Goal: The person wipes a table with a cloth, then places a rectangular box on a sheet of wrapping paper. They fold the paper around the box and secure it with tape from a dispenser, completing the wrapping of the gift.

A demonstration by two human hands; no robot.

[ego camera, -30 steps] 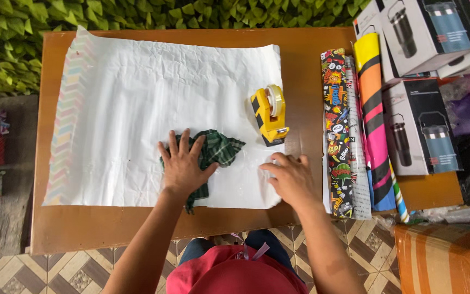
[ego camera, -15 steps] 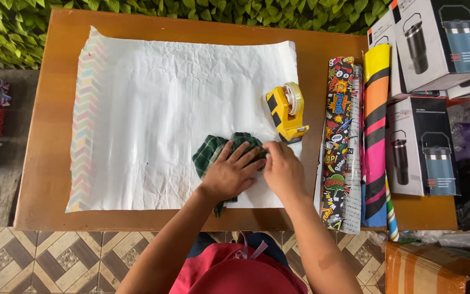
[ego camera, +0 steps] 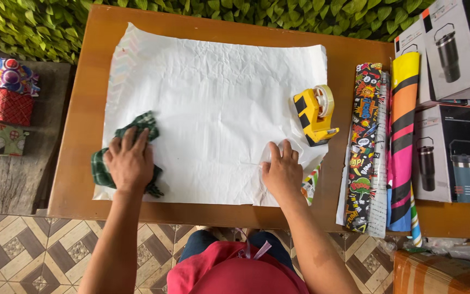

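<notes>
Head view: single camera looking straight down on a brown wooden table (ego camera: 82, 163), with the person's two bare forearms reaching in from the bottom edge.
Paper: large white crumpled sheet of wrapping paper (ego camera: 213, 103) lay spread flat over most of the table (printed side down; a pastel chevron pattern showed along its left margin and a coloured print where the near right corner curled up).
Left hand: left hand (ego camera: 130, 162) lay palm down, fingers spread and flat, pressing on the cloth rather than gripping it.
Cloth: green checked cloth (ego camera: 102, 170) sat bunched under the left hand at the near left edge of the paper, partly on the sheet and partly on bare table.
Right hand: right hand (ego camera: 282, 170) rested flat and unclenched on the paper near its near right corner, fingertips on the sheet, holding nothing.
Tape: yellow and black tape dispenser (ego camera: 314, 114) stood on the paper's right edge, just beyond the right hand and not touching it.
Rolls: rolls of gift wrap (ego camera: 384, 147) (comic print, newsprint, orange and pink stripes) lay side by side right of the dispenser.
Boxes: tumbler boxes (ego camera: 444, 147) were stacked at the far right.
Left surroundings: wrapped gift boxes (ego camera: 1, 103) sat off the table on the left.
Background: green leafy wall (ego camera: 28, 27) ran along the table's far edge.
</notes>
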